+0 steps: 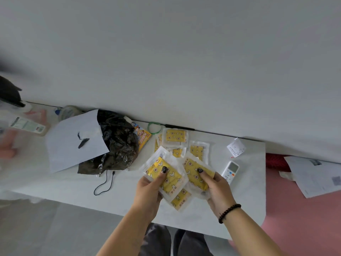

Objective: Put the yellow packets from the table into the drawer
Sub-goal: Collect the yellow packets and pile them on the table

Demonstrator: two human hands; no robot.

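I see my left hand (150, 189) gripping a yellow packet (164, 174) above the white tabletop (73, 185), thumb pressed on top near its middle, the other fingers curled beneath it. My right hand (216, 189) pinches a second yellow packet (198, 172) the same way, thumb on its face, at 3 o'clock from the first and just beside it. Another packet (180, 199) pokes out below both, at 6 o'clock; I cannot tell which hand carries it. More loose packets (175, 136) lie on the tabletop at 12 o'clock from my hands, overlapping each other. A black plastic bag (118, 143) sits at 10 o'clock, partly under a white sheet (73, 141). A white remote (230, 169) lies at 3 o'clock, just beside my right hand. No drawer shows in this view.
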